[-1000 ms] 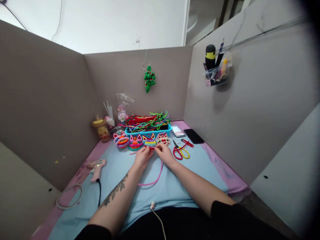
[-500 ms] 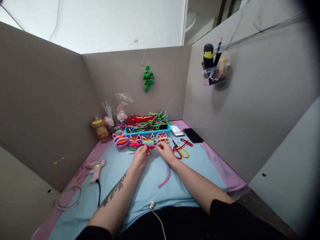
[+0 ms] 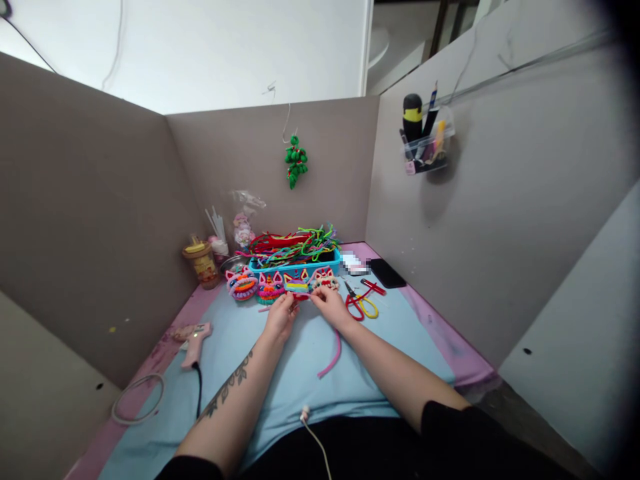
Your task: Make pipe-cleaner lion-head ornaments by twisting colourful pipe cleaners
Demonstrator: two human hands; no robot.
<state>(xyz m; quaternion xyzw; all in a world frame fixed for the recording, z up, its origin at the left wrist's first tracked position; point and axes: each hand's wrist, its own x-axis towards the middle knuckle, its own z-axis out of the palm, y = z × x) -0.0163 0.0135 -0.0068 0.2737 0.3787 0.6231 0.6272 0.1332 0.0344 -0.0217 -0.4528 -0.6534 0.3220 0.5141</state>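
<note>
Between my hands is a small red and pink pipe-cleaner piece [image 3: 301, 297], partly hidden by fingers. My left hand [image 3: 283, 315] pinches its left side, fingers closed. At its right side my right hand [image 3: 327, 303] is closed in a pinch on the pink strand. A long pink pipe cleaner [image 3: 333, 360] curves down over the blue cloth below my right wrist. Just behind my hands stand several fuzzy animal-face figures, among them a purple and orange one [image 3: 242, 285] and a pink one with teal [image 3: 271, 288].
A blue basket [image 3: 295, 268] of colourful pipe cleaners stands at the back. Yellow-handled scissors [image 3: 369, 307] and a black phone [image 3: 387, 273] lie to the right. On the left are a pink glue gun [image 3: 196, 345], a coiled cable [image 3: 137, 400] and a drink cup [image 3: 203, 267].
Both hands hold the piece in nearly the same place. The camera view has tilted slightly, and the loose end of the long pink pipe cleaner has shifted a little to the right.
</note>
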